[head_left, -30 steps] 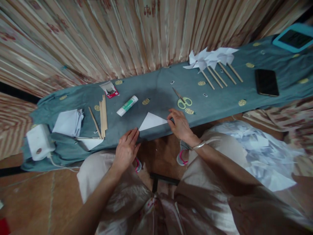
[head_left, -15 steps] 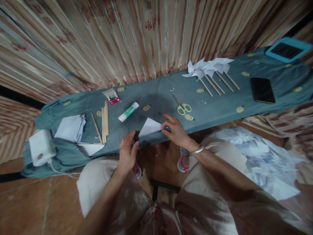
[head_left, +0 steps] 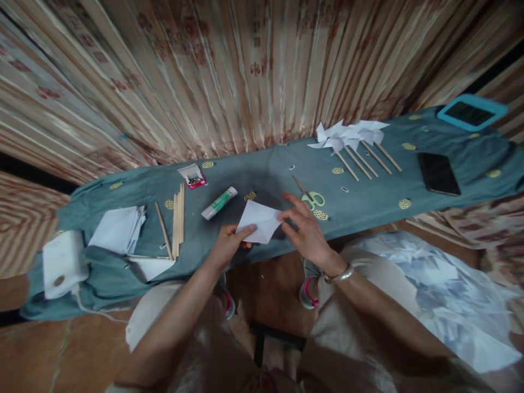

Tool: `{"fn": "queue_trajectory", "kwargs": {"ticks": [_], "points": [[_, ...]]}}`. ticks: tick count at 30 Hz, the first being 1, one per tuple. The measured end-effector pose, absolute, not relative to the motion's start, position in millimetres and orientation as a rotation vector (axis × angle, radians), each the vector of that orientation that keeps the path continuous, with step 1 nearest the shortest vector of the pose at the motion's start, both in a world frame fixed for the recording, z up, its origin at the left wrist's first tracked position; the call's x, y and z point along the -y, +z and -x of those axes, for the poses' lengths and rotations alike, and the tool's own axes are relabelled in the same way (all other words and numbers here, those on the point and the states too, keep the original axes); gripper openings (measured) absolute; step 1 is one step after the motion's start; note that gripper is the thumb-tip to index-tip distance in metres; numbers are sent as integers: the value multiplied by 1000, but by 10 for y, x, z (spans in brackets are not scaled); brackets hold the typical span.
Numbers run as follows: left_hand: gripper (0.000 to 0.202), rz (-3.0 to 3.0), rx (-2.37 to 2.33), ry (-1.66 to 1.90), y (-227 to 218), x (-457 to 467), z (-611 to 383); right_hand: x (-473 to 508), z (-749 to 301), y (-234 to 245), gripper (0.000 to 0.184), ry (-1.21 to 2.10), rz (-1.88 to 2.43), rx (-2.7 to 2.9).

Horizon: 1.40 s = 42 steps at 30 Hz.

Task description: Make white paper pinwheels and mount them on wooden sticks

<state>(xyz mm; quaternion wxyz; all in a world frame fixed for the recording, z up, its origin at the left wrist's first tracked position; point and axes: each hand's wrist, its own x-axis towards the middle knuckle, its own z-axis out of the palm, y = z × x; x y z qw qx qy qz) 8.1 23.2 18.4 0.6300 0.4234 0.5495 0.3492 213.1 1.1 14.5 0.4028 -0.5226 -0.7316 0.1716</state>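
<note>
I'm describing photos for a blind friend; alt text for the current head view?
The left hand holds creased white paper, with the right hand at its right corner. Beyond them, a glue stick, scissors and paper pinwheels lie on teal cloth.

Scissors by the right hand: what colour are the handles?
Light green; the handles show best in the head view.

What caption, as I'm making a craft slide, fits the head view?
Left hand holds white paper, right hand at its corner; scissors and pinwheels beyond.
</note>
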Motion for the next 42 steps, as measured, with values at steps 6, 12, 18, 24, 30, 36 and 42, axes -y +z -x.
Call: {"fn": "queue_trajectory", "kwargs": {"ticks": [6, 12, 18, 24, 30, 36, 42], "points": [[39, -1009, -1324, 948, 34, -358, -60, -184, -2371, 128, 27, 221, 1446, 1809], [35, -1192, -1410, 1096, -9, -545, 78, -316, -2736, 83, 26, -50, 2050, 1958], [35, -1250, -1478, 1152, 46, -689, 87, -480, -2664, 115, 32, -64, 2276, 2012], [38, -1146, -1495, 1253, 127, -716, 139, -566, -2618, 121, 20, 552, 1891, 1580], [37, -1044, -1486, 1344, 183, -695, 256, -210, -2305, -2, 48, 1463, 1360, 968], [35, -915, -1417, 1450, 267, -720, 302, 180, -2016, 195, 45, 1750, 1163, 923], [34, -799, -1320, 1530, 344, -870, 324, 122, -1891, 246, 47, 1788, 1020, 1091]]}}
